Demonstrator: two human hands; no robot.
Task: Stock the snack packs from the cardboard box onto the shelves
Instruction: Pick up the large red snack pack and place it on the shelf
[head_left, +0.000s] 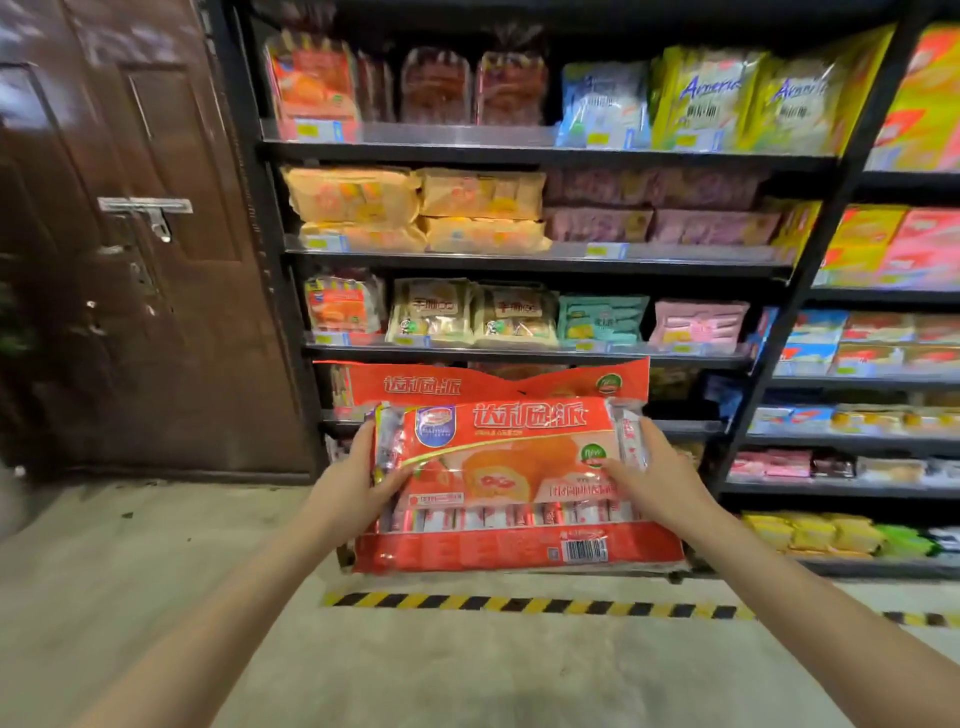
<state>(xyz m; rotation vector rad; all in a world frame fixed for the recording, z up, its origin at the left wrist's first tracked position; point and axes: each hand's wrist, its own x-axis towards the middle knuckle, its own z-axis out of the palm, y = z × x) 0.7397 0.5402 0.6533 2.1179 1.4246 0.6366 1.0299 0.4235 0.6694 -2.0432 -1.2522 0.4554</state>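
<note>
Snack packs (511, 467) between gripping fingers (402, 480)

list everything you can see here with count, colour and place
red snack packs: at least two stacked, held in front of the lower shelves
shelf rack: black, centre, several tiers of yellow, pink, green, cream and red packs
second rack: black, right, mixed packs
door: one, brown, left
hazard tape: yellow-black, on the floor
left hand: grip on the packs' left edge
right hand: grip on the packs' right edge
</note>
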